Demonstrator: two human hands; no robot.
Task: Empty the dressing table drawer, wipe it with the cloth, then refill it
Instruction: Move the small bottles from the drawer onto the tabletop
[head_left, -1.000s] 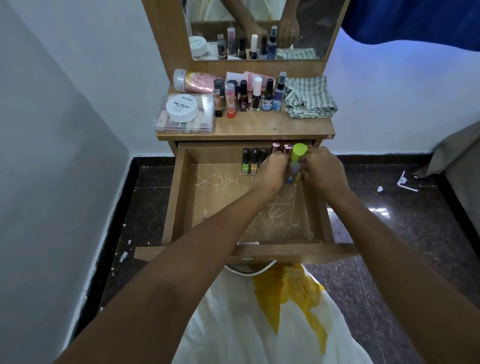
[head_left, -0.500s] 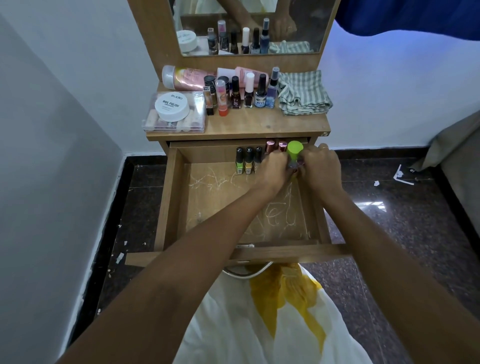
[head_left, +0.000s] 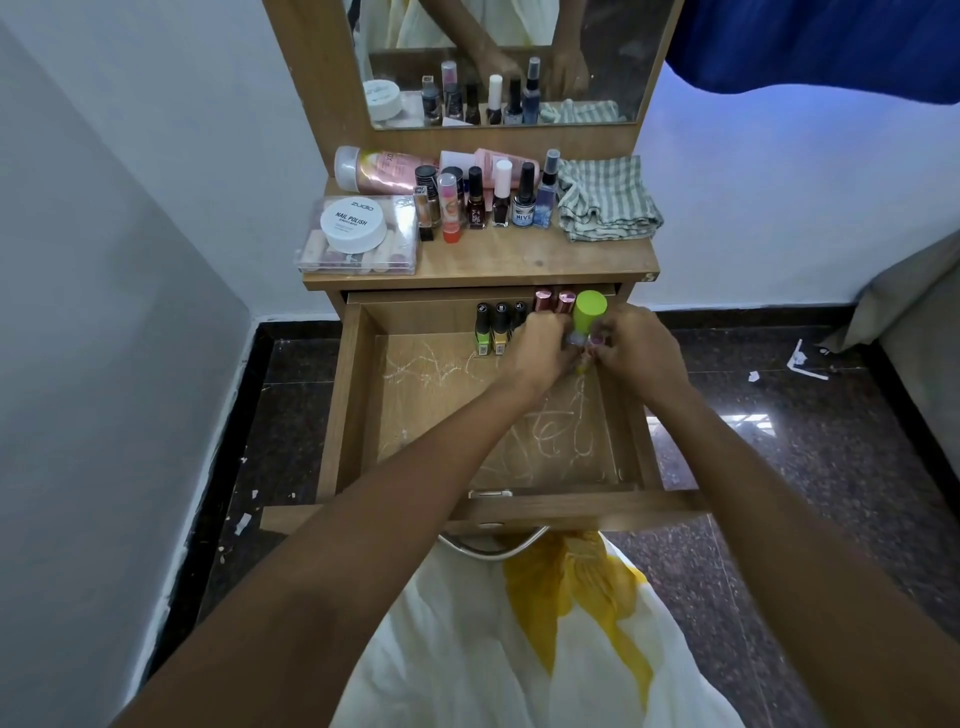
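while the drawer (head_left: 344, 410) stands pulled open, the left hand (head_left: 540, 349) and right hand (head_left: 638, 354) meet at its back right corner, both curled round a green-capped bottle (head_left: 590, 312) (smaller bottles bunched against it); the striped cloth (head_left: 608, 200) lies crumpled on the tabletop (head_left: 519, 260).

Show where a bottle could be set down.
Free: drawer floor between its left wall and the left hand, before back bottles; tabletop front strip between box and cloth. Crowded: tabletop's rear row; drawer's back right, where it and the right hand grip small bottles.
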